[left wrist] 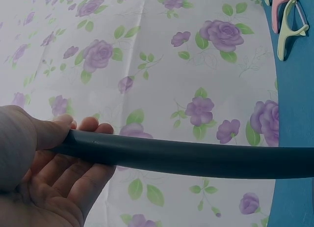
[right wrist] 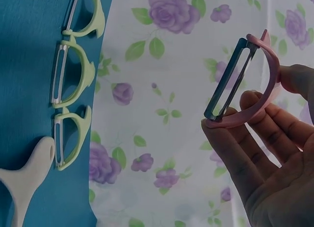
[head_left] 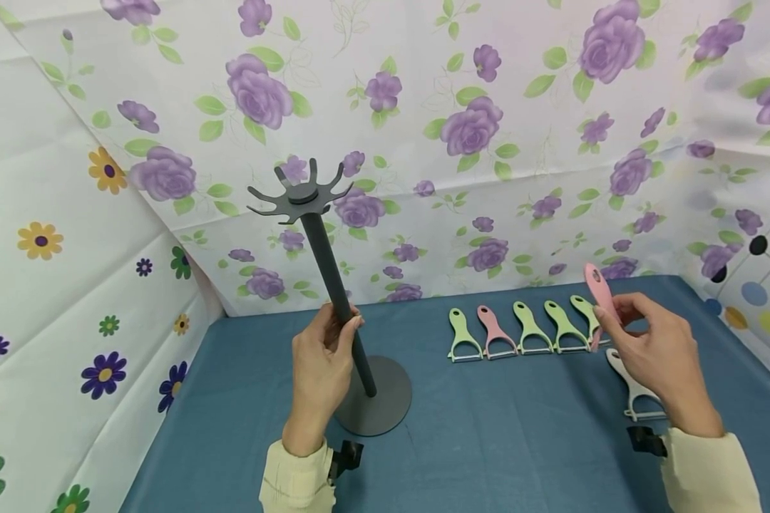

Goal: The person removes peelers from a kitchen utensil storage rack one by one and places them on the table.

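Observation:
My left hand (head_left: 324,356) grips the dark grey post (head_left: 327,263) of a utensil stand partway up, thumb and fingers round it. The stand has a ring of curved hooks (head_left: 301,196) at its top, all bare, and a round base (head_left: 385,410) on the table. In the left wrist view the fingers wrap the post (left wrist: 196,158). My right hand (head_left: 661,349) holds a pink peeler (head_left: 599,288) above the table, handle up, pinched between thumb and fingers. The right wrist view shows this peeler's metal blade (right wrist: 230,80) and curved pink frame (right wrist: 272,85).
A row of green peelers (head_left: 531,328) with one pink peeler (head_left: 495,331) among them lies along the back of the blue table (head_left: 475,442). A white peeler (head_left: 635,385) lies under the right wrist. Floral sheets (head_left: 385,142) stand behind and at the left.

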`<state>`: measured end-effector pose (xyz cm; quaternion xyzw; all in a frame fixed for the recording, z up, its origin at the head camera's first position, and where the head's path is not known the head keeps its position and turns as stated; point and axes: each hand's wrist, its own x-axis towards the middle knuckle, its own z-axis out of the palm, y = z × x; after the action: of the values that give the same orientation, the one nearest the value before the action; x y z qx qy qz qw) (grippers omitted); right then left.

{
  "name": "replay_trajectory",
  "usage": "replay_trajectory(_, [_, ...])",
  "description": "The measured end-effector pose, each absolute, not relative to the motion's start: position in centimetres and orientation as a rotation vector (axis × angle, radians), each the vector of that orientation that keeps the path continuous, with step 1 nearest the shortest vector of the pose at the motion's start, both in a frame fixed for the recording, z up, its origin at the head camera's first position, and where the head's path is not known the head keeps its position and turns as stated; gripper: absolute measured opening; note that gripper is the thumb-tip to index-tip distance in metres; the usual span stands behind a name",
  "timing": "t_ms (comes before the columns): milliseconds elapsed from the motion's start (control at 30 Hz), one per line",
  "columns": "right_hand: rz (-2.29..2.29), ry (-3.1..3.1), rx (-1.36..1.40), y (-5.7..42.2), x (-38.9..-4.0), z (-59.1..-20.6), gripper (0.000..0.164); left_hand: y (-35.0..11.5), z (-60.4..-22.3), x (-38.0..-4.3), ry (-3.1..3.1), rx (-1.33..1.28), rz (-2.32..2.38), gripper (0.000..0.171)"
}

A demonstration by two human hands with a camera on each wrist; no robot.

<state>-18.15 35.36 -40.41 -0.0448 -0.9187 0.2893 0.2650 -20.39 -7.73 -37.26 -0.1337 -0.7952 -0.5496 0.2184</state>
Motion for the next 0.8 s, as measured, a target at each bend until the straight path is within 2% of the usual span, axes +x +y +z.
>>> replay_trajectory(800, [0.716,-2.597,-0.234,37.0,-17.6,-41.3,0.045,-7.8,-37.4,-20.4,-2.2,-0.37,-1.511,0.015])
